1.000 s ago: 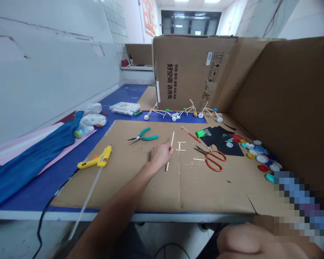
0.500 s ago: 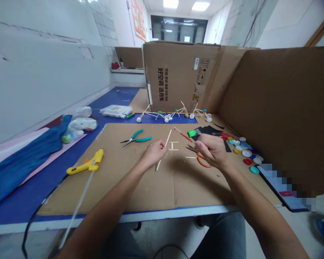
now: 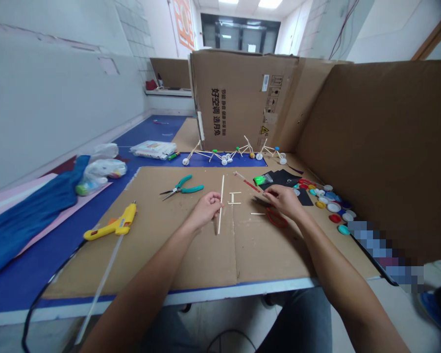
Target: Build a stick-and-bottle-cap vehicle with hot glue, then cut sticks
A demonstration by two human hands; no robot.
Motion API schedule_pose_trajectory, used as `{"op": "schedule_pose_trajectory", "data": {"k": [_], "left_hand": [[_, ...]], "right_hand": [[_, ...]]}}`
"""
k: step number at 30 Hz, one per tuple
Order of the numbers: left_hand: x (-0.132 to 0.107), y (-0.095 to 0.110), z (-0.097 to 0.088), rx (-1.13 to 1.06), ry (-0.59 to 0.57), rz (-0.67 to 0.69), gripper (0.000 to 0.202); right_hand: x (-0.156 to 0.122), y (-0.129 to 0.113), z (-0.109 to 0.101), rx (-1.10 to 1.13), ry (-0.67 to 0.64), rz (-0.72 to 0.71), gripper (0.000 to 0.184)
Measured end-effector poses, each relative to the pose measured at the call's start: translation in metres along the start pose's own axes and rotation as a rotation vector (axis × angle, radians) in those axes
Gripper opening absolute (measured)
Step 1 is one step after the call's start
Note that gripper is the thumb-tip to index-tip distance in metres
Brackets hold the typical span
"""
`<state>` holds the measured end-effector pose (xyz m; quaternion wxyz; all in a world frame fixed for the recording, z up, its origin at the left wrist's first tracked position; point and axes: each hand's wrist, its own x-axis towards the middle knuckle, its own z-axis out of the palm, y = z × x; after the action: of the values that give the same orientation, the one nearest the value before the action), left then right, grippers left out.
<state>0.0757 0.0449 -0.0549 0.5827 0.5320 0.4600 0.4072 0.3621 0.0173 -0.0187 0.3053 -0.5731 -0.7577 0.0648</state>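
Observation:
My left hand (image 3: pixel 206 212) is closed on a thin wooden stick (image 3: pixel 221 215), pinching it near its middle, with the stick pointing away from me. Just right of it, a small H-shaped frame of short sticks (image 3: pixel 233 198) lies on the cardboard. My right hand (image 3: pixel 283 200) has its thumb and fingers pinched together at the near end of a narrow red and clear strip (image 3: pixel 250 185). Below that hand lie orange-handled scissors (image 3: pixel 277 219), their blades partly hidden in shadow. One short loose stick (image 3: pixel 257 214) rests left of the scissor handles.
Teal-handled pliers (image 3: pixel 182 189) and a yellow glue gun (image 3: pixel 119 224) lie to the left. Wheeled stick models (image 3: pixel 238 152) stand along the back before a cardboard box (image 3: pixel 242 103). At right are bottle caps (image 3: pixel 333 208), black sheets (image 3: pixel 279 179) and a phone-like device (image 3: pixel 380 267).
My right hand has lowered from a raised fist and reached to the strip's near end. The stick in my left hand has turned from slanted to nearly straight ahead.

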Motion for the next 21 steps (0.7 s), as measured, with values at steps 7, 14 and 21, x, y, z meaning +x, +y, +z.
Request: {"op": "schedule_pose_trajectory", "data": {"k": [7, 14, 21], "left_hand": [[0.001, 0.003, -0.002, -0.114, 0.025, -0.020, 0.031], [0.001, 0.002, -0.006, -0.149, 0.018, -0.063, 0.033], [0.004, 0.000, -0.010, -0.146, 0.042, -0.065, 0.034]], "right_hand": [[-0.001, -0.003, -0.009, -0.209, -0.310, 0.128, 0.017], [-0.004, -0.013, 0.001, -0.358, -0.504, 0.104, 0.017], [-0.009, -0.020, 0.015, -0.395, -0.551, 0.031, 0.016]]}}
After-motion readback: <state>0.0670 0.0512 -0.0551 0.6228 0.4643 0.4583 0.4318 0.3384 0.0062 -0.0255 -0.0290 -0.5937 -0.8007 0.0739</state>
